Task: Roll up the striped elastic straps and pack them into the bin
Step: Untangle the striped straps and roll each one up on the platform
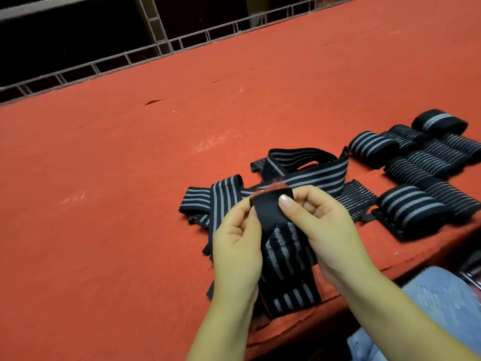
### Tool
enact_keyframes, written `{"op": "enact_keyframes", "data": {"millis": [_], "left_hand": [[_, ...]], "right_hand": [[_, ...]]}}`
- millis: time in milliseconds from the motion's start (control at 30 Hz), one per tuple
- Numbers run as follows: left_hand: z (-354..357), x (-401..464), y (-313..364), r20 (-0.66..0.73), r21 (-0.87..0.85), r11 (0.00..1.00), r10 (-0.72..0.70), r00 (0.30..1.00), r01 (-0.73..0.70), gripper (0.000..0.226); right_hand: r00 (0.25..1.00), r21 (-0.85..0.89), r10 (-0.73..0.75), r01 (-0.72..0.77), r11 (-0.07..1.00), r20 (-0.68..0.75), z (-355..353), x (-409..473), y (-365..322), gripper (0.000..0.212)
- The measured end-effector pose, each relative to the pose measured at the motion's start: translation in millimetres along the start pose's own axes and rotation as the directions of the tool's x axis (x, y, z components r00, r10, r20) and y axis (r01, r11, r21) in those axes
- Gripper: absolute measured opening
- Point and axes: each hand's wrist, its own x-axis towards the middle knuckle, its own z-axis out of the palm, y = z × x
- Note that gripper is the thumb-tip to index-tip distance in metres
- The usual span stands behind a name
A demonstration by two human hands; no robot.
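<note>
Pinching a striped strap's (283, 243) black end with my left hand (238, 241) and right hand (322, 225), rolled straps (413, 157) at two o'clock on red counter (130, 178).

Red cloth-covered table (130, 178) spreading across the whole view, showing scuffs and a small tear toward the far side. Lying on it near the front edge, a loose tangle of unrolled striped straps (307, 175), black with grey lines, some ends crossing over each other. Sitting to the right of that tangle, a cluster of rolled straps (416, 162) packed close together, with one more roll (411, 207) resting by the table's edge.
</note>
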Motion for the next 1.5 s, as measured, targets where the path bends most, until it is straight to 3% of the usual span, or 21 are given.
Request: {"op": "enact_keyframes", "data": {"millis": [167, 467, 800, 900, 1033, 1133, 1200, 1333, 1500], "left_hand": [[3, -3, -2, -0.003, -0.062, 0.998, -0.009, 1.0, 0.008, 0.024], [1, -2, 2, 0.049, -0.194, 0.981, 0.01, 0.999, 0.0, 0.027], [2, -1, -1, -0.014, -0.092, 0.994, 0.054, 0.998, -0.055, 0.018], [0, 0, 0, -0.042, -0.068, 0.995, 0.063, 0.997, -0.066, 0.02], [-2, 1, 0, 0.008, -0.05, 0.996, 0.076, 0.997, -0.076, 0.015], [-3, 1, 0, 0.029, -0.026, 0.995, 0.093, 0.995, -0.092, 0.013], [-3, 0, 0, 0.055, 0.002, 0.993, 0.119, 0.991, -0.119, 0.01], [-2, 2, 1, 0.117, 0.103, 0.97, 0.207, 0.971, -0.219, 0.021], [-6, 6, 1, 0.184, 0.289, 0.907, 0.261, 0.948, -0.306, 0.041]], "right_hand": [[1.0, 0.034, 0.023, -0.023, 0.999, 0.0, 2, -1, 1, 0.009], [0.998, -0.11, -0.066, 0.068, 0.992, 0.024, 0, 0, 1, 0.011], [0.996, -0.137, -0.093, 0.094, 0.986, 0.015, 1, 1, 9, 0.007], [0.989, -0.189, -0.148, 0.141, 0.972, -0.02, -1, 1, 13, 0.018], [0.995, -0.106, -0.095, 0.097, 0.99, 0.024, -6, 4, 3, 0.026], [0.992, -0.118, -0.079, 0.091, 0.989, 0.102, -5, 5, -7, 0.011], [0.993, -0.128, -0.099, 0.107, 0.986, 0.07, -3, 7, -9, 0.02], [0.999, 0.042, -0.042, 0.042, 0.998, 0.009, 3, 14, -16, 0.005], [0.998, 0.153, 0.036, -0.043, 0.987, 0.048, 10, 24, -34, 0.01]]}}
